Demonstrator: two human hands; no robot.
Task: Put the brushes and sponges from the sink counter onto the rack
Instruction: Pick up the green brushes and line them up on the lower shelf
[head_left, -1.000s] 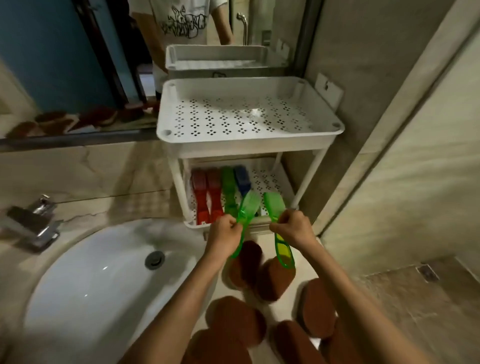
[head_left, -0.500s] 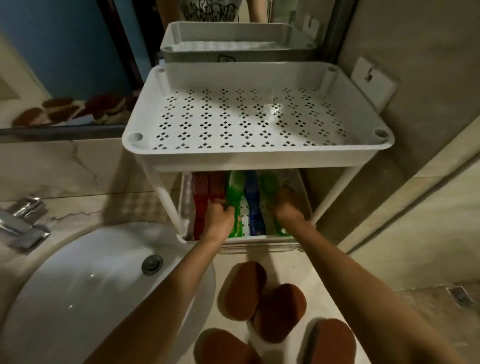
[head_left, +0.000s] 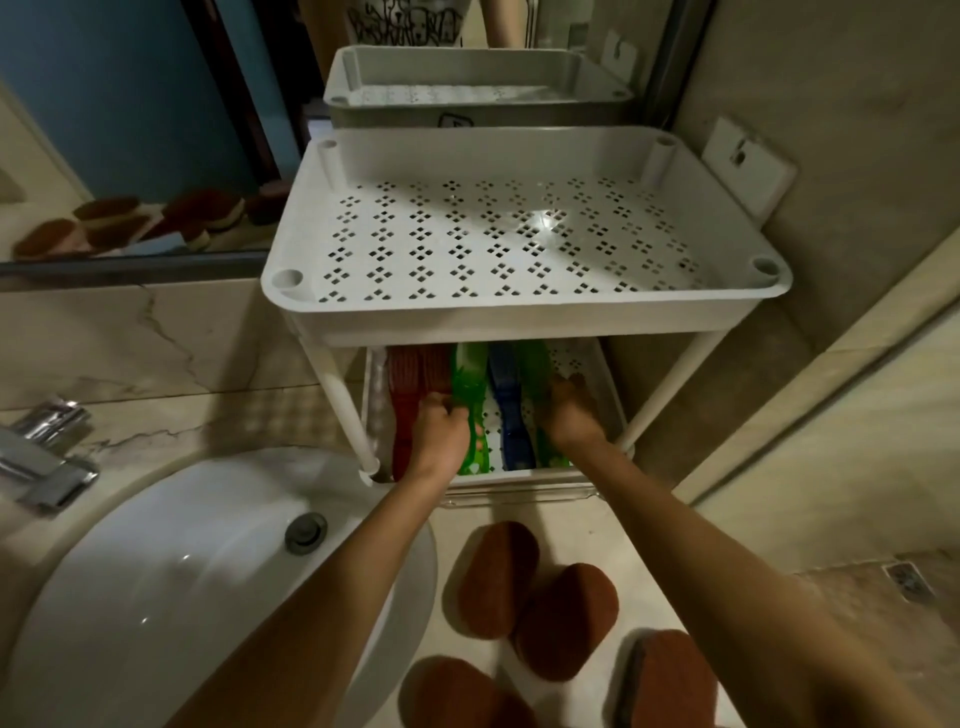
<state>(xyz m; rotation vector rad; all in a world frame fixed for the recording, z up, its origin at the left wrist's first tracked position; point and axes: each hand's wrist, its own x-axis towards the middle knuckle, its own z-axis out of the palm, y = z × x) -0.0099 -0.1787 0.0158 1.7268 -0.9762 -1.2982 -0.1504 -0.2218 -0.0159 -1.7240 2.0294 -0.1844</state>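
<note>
The white two-tier rack (head_left: 524, 317) stands on the counter, its perforated top shelf bare. On the lower shelf lie red brushes (head_left: 410, 374), a green brush (head_left: 467, 382), a blue brush (head_left: 506, 395) and a second green brush (head_left: 532, 364), side by side. My left hand (head_left: 441, 431) reaches into the lower shelf and grips the first green brush. My right hand (head_left: 569, 415) holds the second green brush down at the shelf's right side; its fingertips are in shadow. Several brown sponges (head_left: 498, 577) lie on the counter in front of the rack.
A white sink basin (head_left: 171, 582) with a drain plug (head_left: 305, 531) fills the left, and a chrome tap (head_left: 41, 462) sits at its left edge. A mirror (head_left: 130, 130) runs behind. A tiled wall (head_left: 857, 260) closes the right side.
Both hands carried the two green brushes from above the sponges into the rack's lower shelf. Over the last half second they barely moved, and my view came closer to the rack.
</note>
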